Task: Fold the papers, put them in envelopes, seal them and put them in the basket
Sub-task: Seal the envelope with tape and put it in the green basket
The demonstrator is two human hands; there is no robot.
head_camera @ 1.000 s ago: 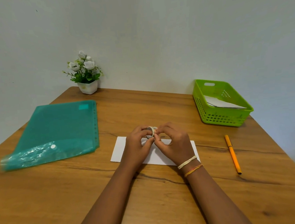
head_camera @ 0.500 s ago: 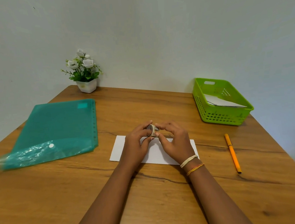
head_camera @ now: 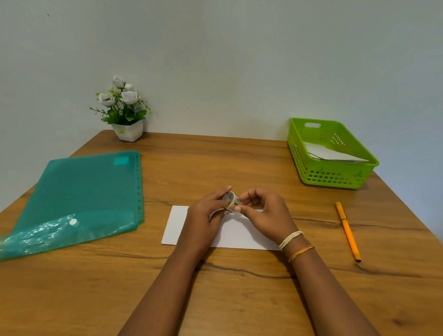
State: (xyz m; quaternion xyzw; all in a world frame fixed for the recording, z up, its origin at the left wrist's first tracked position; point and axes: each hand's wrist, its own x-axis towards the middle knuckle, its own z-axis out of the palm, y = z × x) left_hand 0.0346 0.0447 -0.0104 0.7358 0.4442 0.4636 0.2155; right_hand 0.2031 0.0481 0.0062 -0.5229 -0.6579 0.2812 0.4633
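A white envelope (head_camera: 178, 224) lies flat on the wooden table (head_camera: 225, 294) in front of me, partly hidden under both hands. My left hand (head_camera: 205, 216) grips a small roll of clear tape (head_camera: 231, 199) just above the envelope. My right hand (head_camera: 266, 209) has its fingers curled and pinches at the right edge of the roll. The green basket (head_camera: 332, 179) stands at the back right with white envelopes (head_camera: 328, 154) lying inside it.
A teal plastic folder (head_camera: 77, 197) covers the left part of the table. An orange pen (head_camera: 348, 230) lies to the right of the envelope. A small white pot of flowers (head_camera: 126, 111) stands by the wall at the back left.
The tape roll has turned in my left hand and now shows its open side. My right fingers have shifted to the roll's right edge. The view has moved slightly.
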